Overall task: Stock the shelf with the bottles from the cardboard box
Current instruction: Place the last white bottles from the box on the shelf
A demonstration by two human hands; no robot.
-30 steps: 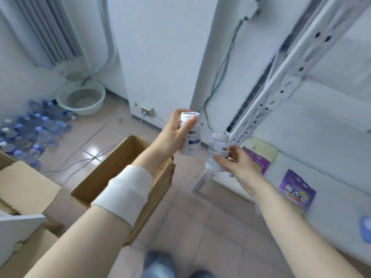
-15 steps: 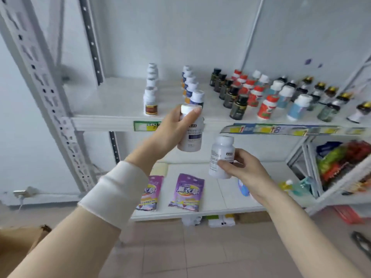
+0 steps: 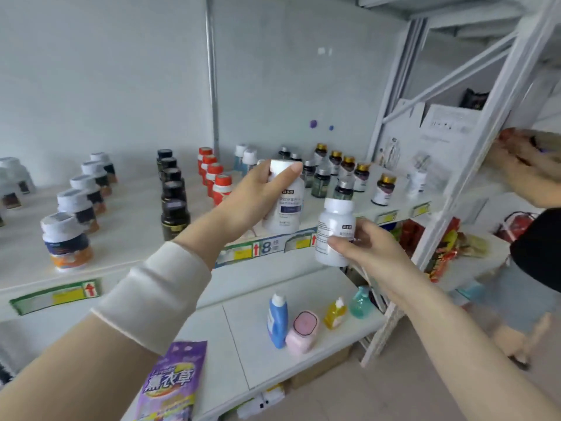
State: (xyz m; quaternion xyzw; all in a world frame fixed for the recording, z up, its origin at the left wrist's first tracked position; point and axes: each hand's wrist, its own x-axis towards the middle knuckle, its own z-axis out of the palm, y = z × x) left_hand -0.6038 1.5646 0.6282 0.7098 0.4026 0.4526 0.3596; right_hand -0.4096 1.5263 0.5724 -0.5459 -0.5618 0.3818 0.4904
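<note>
As I face the shelf [image 3: 130,214]: both hands are loaded, and I place everything by the price strip [image 3: 267,247] on its front edge.
Left hand [image 3: 258,199]: above the price strip, fingers and thumb wrapped round a white bottle, one fingertip lying along the cap.
Left bottle [image 3: 287,208]: upright, in the air just above the strip, not yet on the board.
Right hand [image 3: 370,247]: right of the strip, thumb and fingers clamped on the lower half of a second white bottle.
Right bottle [image 3: 334,235]: upright, level with the strip, in front of the shelf edge and close beside the left bottle (I can't tell if they touch).
Cardboard box: out of view.
Rows behind the strip: black bottles [image 3: 173,192] and red-capped bottles [image 3: 217,180] back and to the left, gold-capped bottles [image 3: 349,168] back and to the right, all in close files.
Risk, knocking: with gaps that narrow, my knuckles or a bottle base could clip a neighbour and topple a whole file.
Risk, no spare hand: both are full, so nothing can steady a wobble.
Risk, edge: a bottle set too near the strip could tip off onto the lower board.
Risk, crowding: another person's hand [image 3: 528,165] works far right of the strip, and a bumped elbow could jolt my right grip.
</note>
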